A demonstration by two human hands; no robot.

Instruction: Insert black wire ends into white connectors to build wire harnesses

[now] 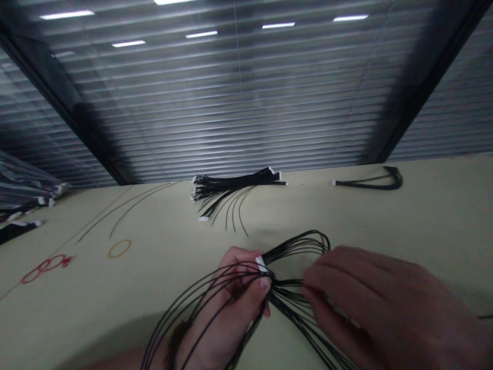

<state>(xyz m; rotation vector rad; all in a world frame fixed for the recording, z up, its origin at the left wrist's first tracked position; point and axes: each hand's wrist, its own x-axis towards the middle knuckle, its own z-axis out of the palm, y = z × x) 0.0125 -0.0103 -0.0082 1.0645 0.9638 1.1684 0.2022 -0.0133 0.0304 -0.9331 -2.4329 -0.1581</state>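
Note:
My left hand (241, 303) is closed around a wire harness (295, 246) of thin black wires, pinching it with thumb and fingers beside a white connector (261, 263). Loose wires fan out from the pinch to the lower left and lower right. Above, part of the harness bends in a loop to the right. My right hand (370, 303) is on the right side of the bundle, its thumb and fingertips closed on some of the black wires. The far ends of the wires run out of the picture at the bottom.
On the table (442, 221), a pile of black cables (239, 182) with white connectors lies near the window blinds (239, 103). A bent cable (370, 185) rests to its right. At left are red rubber bands (46, 268), a yellow rubber band (119, 248), loose wires and bagged cables (26, 180).

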